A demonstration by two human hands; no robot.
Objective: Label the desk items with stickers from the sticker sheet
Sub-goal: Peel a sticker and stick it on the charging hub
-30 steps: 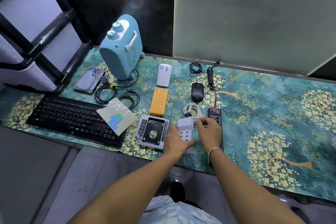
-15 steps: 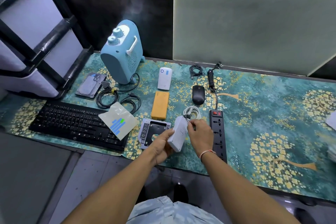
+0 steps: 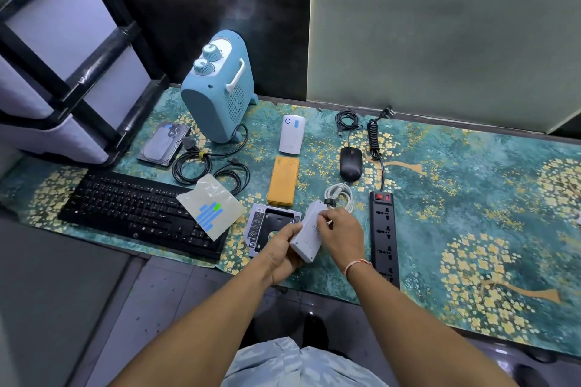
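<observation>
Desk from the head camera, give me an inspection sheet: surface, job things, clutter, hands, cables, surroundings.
Surface: teal floral desk mat.
Job's things: sticker sheet lies partly on the keyboard; white charger lifted off the mat.
Clutter: heater, hard drive, drive caddy, orange case, mouse, power strip.
Hands: left hand grips the charger; right hand has its fingertips on its face.
Cables: black coils, white cable.
Surroundings: shelving rack at left.

Right of the power strip (image 3: 384, 237) the bench (image 3: 471, 198) lies open. Left of it, keyboard (image 3: 138, 214), sticker sheet (image 3: 210, 206), cable coils (image 3: 207, 166) and heater (image 3: 217, 91) crowd the surface, with narrow gaps between.
</observation>
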